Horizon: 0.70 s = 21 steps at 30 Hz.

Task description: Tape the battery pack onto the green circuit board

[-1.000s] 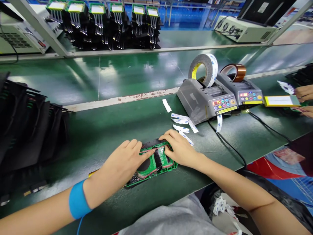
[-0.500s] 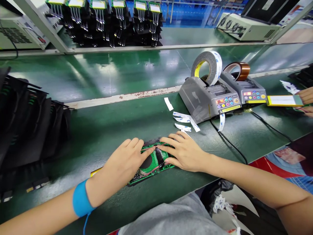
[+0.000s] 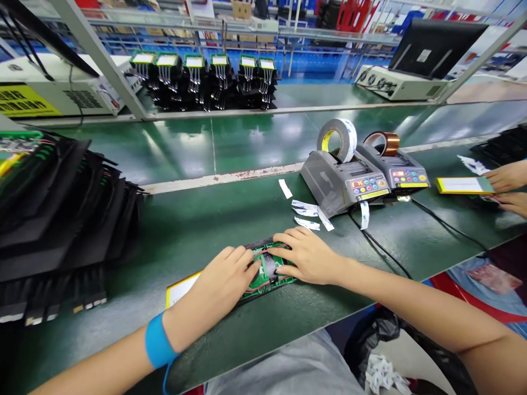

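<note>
A green circuit board (image 3: 258,278) in a black tray-like housing lies on the green bench in front of me, with thin reddish wires along its edges and a dark strip across it. My left hand (image 3: 226,274) covers its left part, fingers bent over the far edge and thumb on the board. From the right, my right hand (image 3: 308,257) holds the other end, fingertips at the far side and thumb nearer me. A flat white battery pack with a yellow border (image 3: 181,289) sticks out beyond my left hand; where it meets the board is hidden.
Two tape dispensers (image 3: 349,184) stand at right, with cut tape strips (image 3: 305,208) beside them. Black housings (image 3: 61,219) are stacked at left. Another person's hands (image 3: 510,186) work near a second battery pack (image 3: 463,185). A black cable (image 3: 382,247) crosses the bench.
The view has tilted up, showing more background. My left thumb has drawn back left from the middle of the board. My right hand stays on its right end.
</note>
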{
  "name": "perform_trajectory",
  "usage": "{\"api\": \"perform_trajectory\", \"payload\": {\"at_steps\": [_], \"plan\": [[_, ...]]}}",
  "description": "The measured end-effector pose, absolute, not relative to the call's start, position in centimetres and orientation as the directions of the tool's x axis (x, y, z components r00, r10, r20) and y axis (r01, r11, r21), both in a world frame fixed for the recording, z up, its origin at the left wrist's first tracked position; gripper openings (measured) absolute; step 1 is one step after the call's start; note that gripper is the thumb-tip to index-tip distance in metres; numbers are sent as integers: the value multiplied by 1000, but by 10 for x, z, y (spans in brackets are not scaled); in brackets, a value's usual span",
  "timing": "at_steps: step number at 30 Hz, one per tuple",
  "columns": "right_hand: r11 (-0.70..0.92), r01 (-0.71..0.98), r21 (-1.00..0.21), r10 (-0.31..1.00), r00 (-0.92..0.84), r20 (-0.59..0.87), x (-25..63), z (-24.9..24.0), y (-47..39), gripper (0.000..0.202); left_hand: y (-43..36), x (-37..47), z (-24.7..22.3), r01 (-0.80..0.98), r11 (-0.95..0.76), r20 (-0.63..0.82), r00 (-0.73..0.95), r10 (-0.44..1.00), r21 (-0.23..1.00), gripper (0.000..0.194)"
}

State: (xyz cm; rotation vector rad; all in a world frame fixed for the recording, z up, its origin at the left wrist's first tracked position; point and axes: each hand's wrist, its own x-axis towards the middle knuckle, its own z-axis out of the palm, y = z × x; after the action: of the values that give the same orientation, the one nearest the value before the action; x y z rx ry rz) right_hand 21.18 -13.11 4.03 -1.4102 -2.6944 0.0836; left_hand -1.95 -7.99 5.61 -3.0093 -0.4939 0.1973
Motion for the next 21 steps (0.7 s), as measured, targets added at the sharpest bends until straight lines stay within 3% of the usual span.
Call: {"api": "perform_trajectory", "payload": {"at_steps": [5,9,11,16,21], "plan": [[581,813,-28,813,-579,53,202,46,-129,51,-90,-43,51,369,-914,-3,927,374,171,54],[559,827,-66,829,-554,74,198,46,-131,52,-97,-65,54,496,-816,56,844,533,298,51],[531,836,-136,847,-521,102,198,43,-133,48,-100,-82,54,575,-744,60,776,627,340,54],[428,809,-403,903,-401,156,204,33,-134,33,-99,-131,38,767,-560,-60,605,794,314,93],[392,738,-550,918,-349,187,205,36,-131,21,-94,-164,42,788,-510,-132,579,805,345,77]]}}
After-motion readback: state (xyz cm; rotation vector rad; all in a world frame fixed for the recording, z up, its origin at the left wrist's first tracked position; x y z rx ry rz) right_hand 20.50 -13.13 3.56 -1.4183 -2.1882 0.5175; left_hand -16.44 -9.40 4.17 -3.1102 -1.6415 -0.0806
